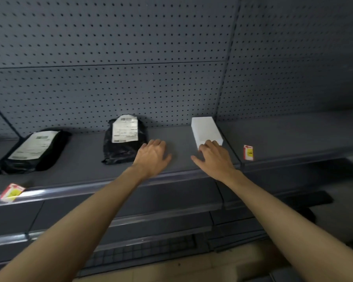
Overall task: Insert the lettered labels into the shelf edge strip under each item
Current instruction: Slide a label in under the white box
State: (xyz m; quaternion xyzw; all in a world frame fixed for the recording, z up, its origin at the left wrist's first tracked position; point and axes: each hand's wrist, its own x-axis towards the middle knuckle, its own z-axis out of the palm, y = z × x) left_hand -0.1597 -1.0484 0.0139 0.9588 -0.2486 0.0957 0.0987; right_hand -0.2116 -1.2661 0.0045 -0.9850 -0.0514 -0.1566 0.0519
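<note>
We reach in with 2 open, empty hands. Our left hand [152, 153] rests beside the black bag [123, 139]; our right hand [213, 154] touches the white box [205, 129]. The nearest label [248, 152] stands just right of our right hand, tall side up; another label [11, 192] lies at lower left, on the edge strip [110, 185].
</note>
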